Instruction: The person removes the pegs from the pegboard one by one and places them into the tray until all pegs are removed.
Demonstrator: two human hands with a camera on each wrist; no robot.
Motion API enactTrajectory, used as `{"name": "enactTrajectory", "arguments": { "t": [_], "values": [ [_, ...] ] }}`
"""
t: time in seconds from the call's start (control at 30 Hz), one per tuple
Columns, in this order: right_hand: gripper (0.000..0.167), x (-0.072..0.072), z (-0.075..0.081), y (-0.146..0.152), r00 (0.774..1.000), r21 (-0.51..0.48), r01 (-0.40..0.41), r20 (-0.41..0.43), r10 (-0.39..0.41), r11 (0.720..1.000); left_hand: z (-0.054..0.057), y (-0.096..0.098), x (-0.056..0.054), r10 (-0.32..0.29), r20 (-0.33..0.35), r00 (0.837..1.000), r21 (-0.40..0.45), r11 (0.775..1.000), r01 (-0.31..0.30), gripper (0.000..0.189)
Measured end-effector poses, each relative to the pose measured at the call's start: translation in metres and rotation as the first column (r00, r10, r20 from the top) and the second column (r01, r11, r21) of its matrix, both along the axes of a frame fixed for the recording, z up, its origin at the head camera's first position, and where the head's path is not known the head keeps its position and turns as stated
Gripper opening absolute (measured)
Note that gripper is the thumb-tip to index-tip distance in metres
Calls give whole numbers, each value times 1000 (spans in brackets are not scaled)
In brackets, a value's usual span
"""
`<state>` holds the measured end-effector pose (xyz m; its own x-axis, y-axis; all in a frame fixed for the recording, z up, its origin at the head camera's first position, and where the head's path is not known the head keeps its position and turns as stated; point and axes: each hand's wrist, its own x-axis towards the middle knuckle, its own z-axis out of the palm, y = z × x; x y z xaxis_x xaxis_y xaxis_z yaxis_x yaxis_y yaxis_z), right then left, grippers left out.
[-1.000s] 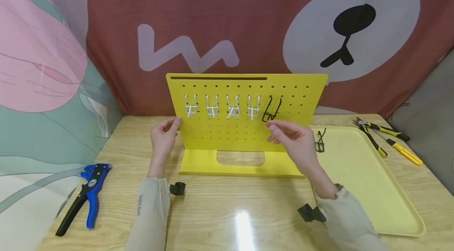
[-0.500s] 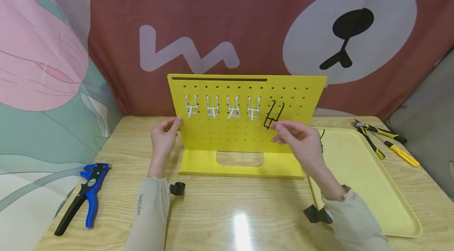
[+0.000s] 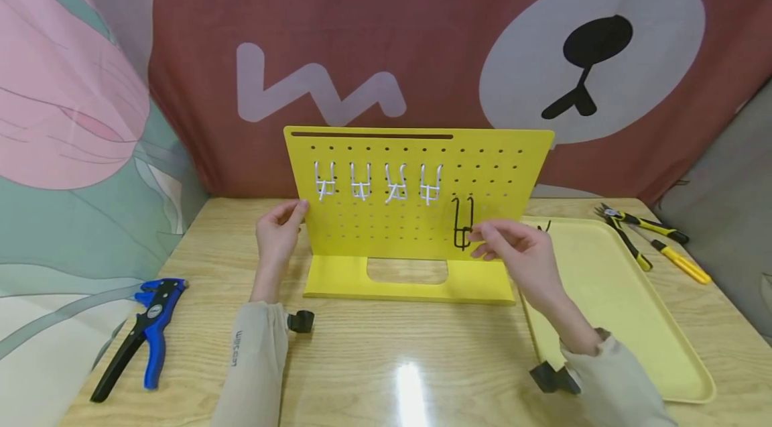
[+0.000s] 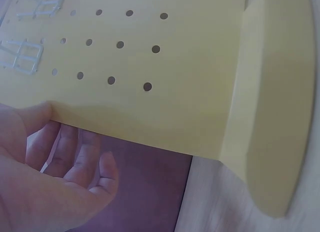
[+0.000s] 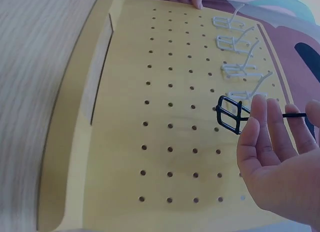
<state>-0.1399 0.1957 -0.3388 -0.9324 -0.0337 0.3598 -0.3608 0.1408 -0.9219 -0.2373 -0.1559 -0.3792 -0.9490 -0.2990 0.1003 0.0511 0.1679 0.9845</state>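
Note:
A yellow pegboard (image 3: 386,226) stands upright on its base. Four-sided white wire hooks hang in a row on it, the leftmost white hook (image 3: 325,180) near the board's left side. My left hand (image 3: 279,232) pinches the board's left edge, thumb in front and fingers behind, as the left wrist view shows. My right hand (image 3: 519,253) holds a black wire hook (image 3: 462,226) by its lower end, before the right part of the board. Its two prongs point up, below the level of the white hooks. In the right wrist view, the fingers partly hide the black hook (image 5: 229,114).
A pale yellow tray (image 3: 621,320) lies at the right, with another black hook (image 3: 545,226) mostly hidden behind my right hand. Cutting pliers (image 3: 645,222) and a yellow-handled screwdriver (image 3: 684,261) lie beyond it. Blue-and-black wire strippers (image 3: 153,320) lie at the left.
The right hand has moved down and slightly right, bringing the black hook from the white hooks' level to below it. The hook has turned from slanted to nearly upright. The left hand stays put.

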Motion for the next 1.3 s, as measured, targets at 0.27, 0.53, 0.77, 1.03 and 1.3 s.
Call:
{"name": "enactTrajectory", "arguments": {
  "t": [0.27,0.53,0.77,1.03,1.3],
  "values": [
    [24,4,-11,17,999,7,-32,23,32,999,-1,-1,0,0,-9,1000,-9,1000,0,36],
    [25,8,-18,37,996,90,-26,87,18,996,-2,-1,-1,4,-16,1000,-9,1000,-4,37],
    [26,12,-26,56,994,183,-16,106,-4,983,-3,-1,-1,5,-19,1000,-15,1000,-5,37],
    [29,21,-34,77,989,251,12,142,-50,968,-3,-2,0,2,-8,1000,-11,1000,-2,37],
    [27,26,-36,103,986,332,60,127,-108,941,-3,-2,-1,-3,-15,1000,-19,1000,2,38]
  ]
}}
